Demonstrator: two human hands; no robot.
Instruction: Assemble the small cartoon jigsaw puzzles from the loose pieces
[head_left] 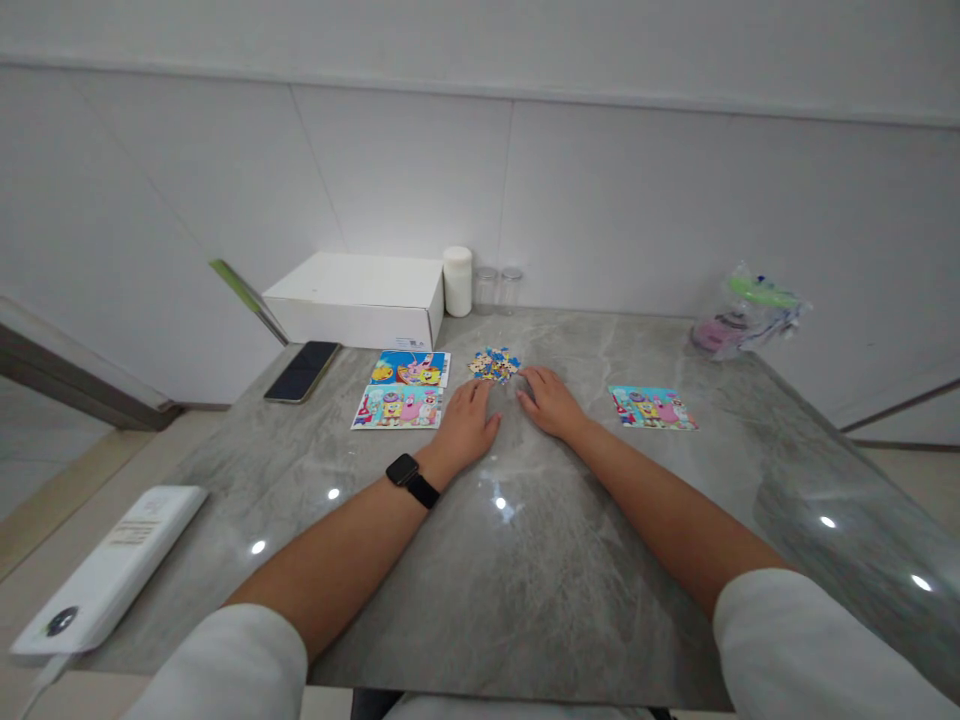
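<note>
Nearest, blurred print on the white device (pixel 112 570)! Now the left hand (pixel 465 428) and right hand (pixel 553 402), palms down, fingers loosely extended, flank the near edge of the puzzle pieces (pixel 494 364); beyond, the white box (pixel 352 285) carries tiny, unreadable lettering.

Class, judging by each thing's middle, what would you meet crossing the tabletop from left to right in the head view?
White rectangular plastic device, flat black-screened phone, nearer left-side colourful cartoon card, left hand, pile of small multicoloured pieces, right hand, lone colourful cartoon card, clear plastic bag with green and pink contents.
</note>
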